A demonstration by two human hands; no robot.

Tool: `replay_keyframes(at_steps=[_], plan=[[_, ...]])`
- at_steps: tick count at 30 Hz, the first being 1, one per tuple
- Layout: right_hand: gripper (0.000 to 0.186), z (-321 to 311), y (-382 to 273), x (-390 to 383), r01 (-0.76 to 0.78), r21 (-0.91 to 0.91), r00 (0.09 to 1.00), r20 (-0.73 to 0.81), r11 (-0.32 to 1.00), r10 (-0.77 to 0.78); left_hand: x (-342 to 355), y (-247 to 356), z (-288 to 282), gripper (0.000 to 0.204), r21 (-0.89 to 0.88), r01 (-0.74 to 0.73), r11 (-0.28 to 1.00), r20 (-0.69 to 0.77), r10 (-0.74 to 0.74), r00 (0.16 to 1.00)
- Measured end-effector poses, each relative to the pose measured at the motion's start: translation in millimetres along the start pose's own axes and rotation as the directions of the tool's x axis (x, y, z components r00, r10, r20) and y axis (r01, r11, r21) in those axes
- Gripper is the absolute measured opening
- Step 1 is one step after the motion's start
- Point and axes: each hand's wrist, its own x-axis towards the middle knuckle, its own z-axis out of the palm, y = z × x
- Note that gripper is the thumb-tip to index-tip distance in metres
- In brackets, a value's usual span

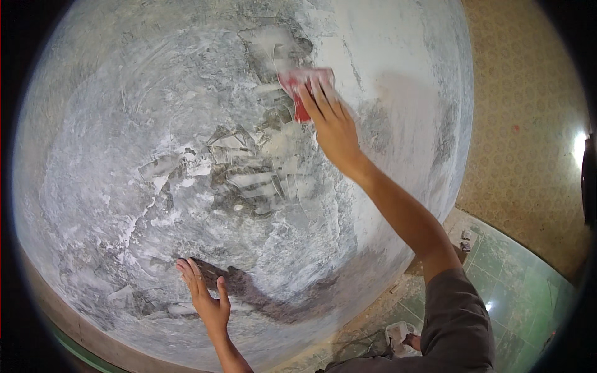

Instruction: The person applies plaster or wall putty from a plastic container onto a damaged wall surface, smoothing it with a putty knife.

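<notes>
A grey plastered wall (124,124) with white patches and rough, cracked marks fills most of the view. Up at its centre-right, my right hand (333,127) holds a red sheet of sandpaper (303,110) against the surface, the fingers laid along it. White dust covers part of the sheet, and its edges look slightly blurred. Lower left, my left hand (205,298) is open with nothing in it, thumb and fingers apart. Its fingertips are at the wall, beside its own shadow; whether they press on it I cannot tell.
A patterned tan surface (522,112) borders the wall on the right. Below lie dusty green floor tiles (510,292), with small debris (466,240) near the wall. A whitish container (398,336) stands close to my foot (412,341). A bright light glares at the right rim.
</notes>
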Motion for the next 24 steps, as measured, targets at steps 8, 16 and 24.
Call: replay_keyframes(at_steps=[8,16,24], plan=[[0.077,-11.1,9.3,23.7,-0.045,-0.058,0.989,-0.147,0.997,0.036,-0.6,2.4,4.1,0.075,0.023,-0.017,1.000,0.007,0.017,1.000],[0.075,14.7,12.0,38.7,0.060,-0.152,0.994,-0.084,0.987,-0.074,-0.1,5.3,3.7,0.075,0.027,0.013,1.000,0.011,-0.013,1.000],[0.073,-5.7,-4.4,-36.3,-0.020,-0.062,1.000,0.009,0.998,0.020,-0.1,0.4,4.9,0.074,0.067,-0.024,0.997,-0.002,0.024,1.000]])
